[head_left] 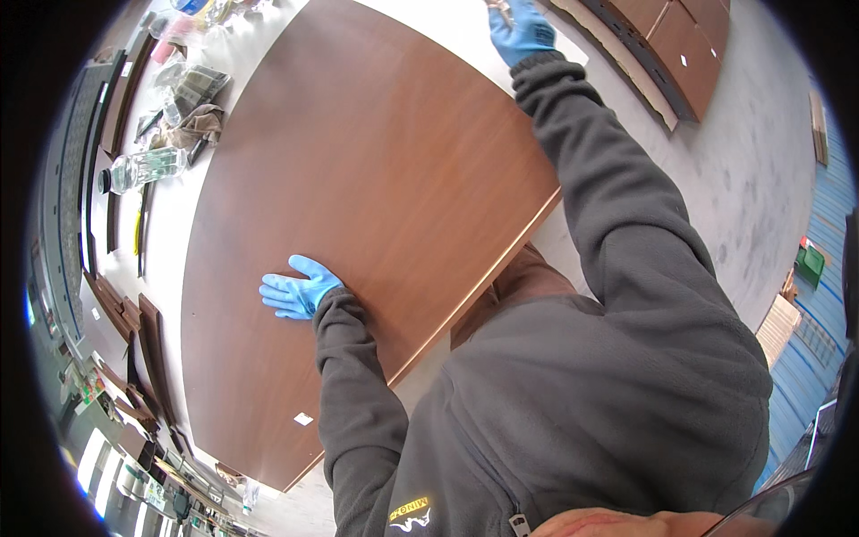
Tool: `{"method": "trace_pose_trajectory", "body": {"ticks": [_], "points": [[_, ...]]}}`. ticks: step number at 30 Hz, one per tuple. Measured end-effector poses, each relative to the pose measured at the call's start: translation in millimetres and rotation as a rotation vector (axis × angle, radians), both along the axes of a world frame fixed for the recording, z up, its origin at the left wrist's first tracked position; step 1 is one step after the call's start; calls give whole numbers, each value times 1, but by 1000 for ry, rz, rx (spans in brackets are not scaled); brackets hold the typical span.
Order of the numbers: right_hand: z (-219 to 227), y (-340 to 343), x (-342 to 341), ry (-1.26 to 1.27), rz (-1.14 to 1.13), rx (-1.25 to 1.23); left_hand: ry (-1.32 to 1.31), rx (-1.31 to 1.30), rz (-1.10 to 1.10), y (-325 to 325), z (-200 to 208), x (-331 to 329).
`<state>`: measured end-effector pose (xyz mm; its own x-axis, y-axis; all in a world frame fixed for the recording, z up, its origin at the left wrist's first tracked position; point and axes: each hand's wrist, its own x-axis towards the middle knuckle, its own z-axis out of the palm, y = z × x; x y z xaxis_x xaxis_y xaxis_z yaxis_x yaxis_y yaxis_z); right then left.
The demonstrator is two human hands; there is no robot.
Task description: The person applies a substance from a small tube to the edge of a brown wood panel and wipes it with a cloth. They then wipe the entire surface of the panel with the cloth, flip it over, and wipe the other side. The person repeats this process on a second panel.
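A large brown wood-look panel (385, 179) lies in front of my body, its near edge pale. My left hand (300, 288), in a blue glove, rests flat on the panel with its fingers spread and nothing in them. At the top of the view is my right hand (522, 34), also blue-gloved, stretched out past the panel's far right side. Its fingers look curled around a small pale-brown thing (503, 9), partly cut off by the picture's edge. A small white sticker (303, 418) is on the panel near my left forearm.
On the left stand a clear bottle (154, 168) with a dark cap, a crumpled cloth (192, 125) and plastic bags (192, 88). Dark brown strips (154, 353) lie at the far left. More brown panels (684, 54) are at the upper right. A green container (810, 264) is farther right.
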<state>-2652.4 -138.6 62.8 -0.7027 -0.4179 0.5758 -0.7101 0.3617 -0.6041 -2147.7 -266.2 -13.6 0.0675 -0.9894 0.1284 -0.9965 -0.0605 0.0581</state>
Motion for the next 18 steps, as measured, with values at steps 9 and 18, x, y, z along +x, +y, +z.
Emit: {"method": "trace_pose_trajectory", "body": {"ticks": [9, 18], "points": [[10, 78, 276, 252, 832, 361, -7, 31, -9, 0, 6, -2], [-38, 171, 45, -293, 119, 226, 9, 62, 13, 1, 11, -5]]}}
